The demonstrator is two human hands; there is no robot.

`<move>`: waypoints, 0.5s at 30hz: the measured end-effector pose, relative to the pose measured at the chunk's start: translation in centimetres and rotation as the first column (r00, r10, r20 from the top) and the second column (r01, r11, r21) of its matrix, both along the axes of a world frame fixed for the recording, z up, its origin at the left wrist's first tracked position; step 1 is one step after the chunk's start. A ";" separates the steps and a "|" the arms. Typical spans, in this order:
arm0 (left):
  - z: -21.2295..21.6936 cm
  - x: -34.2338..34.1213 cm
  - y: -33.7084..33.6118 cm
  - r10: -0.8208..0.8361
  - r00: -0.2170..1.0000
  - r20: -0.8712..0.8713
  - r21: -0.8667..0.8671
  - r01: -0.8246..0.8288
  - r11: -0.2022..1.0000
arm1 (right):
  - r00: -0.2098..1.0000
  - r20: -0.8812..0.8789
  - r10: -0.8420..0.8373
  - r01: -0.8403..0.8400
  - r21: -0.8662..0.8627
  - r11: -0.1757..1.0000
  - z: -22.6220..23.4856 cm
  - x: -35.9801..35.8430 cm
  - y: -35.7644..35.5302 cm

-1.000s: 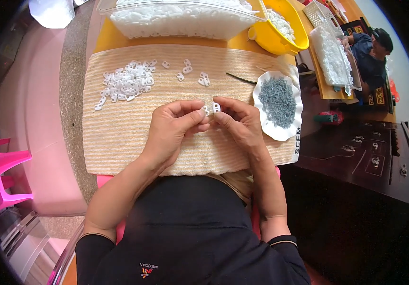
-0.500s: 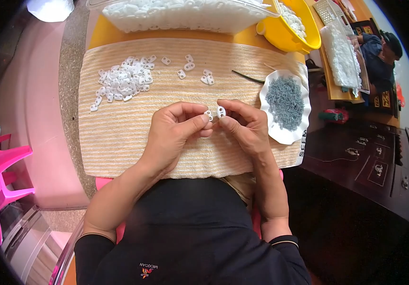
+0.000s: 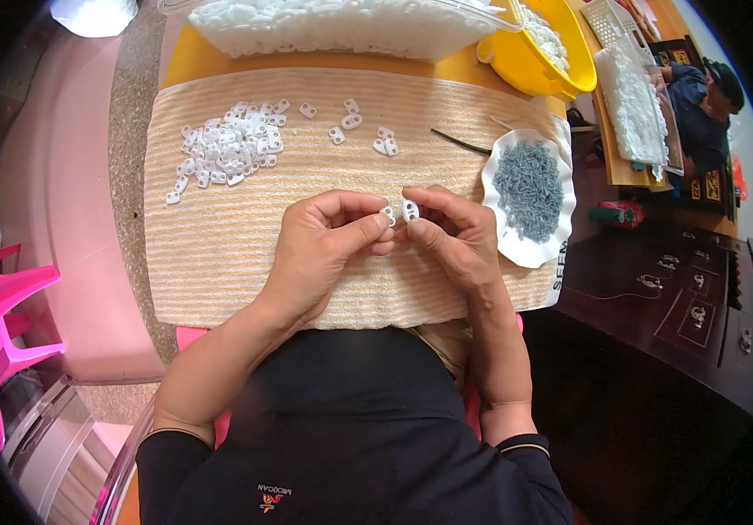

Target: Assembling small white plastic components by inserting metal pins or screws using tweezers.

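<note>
Over the desk's near edge, I pinch one small white plastic clip (image 3: pixel 410 210) in my right hand (image 3: pixel 451 236) and another (image 3: pixel 388 215) in my left hand (image 3: pixel 324 249): light, stiff, slippery, best gripped by the rims.

top: black, long sleeves pushed up past the forearms | cuffs: thin pale trim | chest: small red-orange logo | left hand (image 3: pixel 319 249), right hand (image 3: pixel 451 236): bare

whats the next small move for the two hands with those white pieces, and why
Probably press the two pieces together. The left hand pinches one small white piece and the right hand another white piece, held nearly touching above the striped towel. Whether they are already joined is too small to tell. The pile of white pieces lies apart, out of play.
</note>
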State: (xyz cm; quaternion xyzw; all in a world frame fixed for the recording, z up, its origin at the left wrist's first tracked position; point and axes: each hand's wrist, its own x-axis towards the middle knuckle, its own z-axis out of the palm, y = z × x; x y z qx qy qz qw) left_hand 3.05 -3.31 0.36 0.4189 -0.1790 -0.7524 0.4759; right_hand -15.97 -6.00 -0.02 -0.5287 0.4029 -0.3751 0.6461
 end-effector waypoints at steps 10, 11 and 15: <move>-0.2 0.0 0.1 -0.025 1.000 0.012 0.005 0.025 1.000 | 0.996 -0.074 0.051 -0.055 -0.064 0.996 -0.3 -0.4 -0.2; -0.3 -0.1 0.1 -0.025 1.000 0.012 0.005 0.025 1.000 | 0.996 -0.065 0.066 -0.070 -0.062 0.996 -0.3 -0.4 -0.2; -0.3 -0.1 0.1 -0.049 0.999 0.017 -0.019 0.049 0.999 | 0.994 -0.061 0.095 -0.098 -0.060 0.993 -0.2 -0.4 -0.2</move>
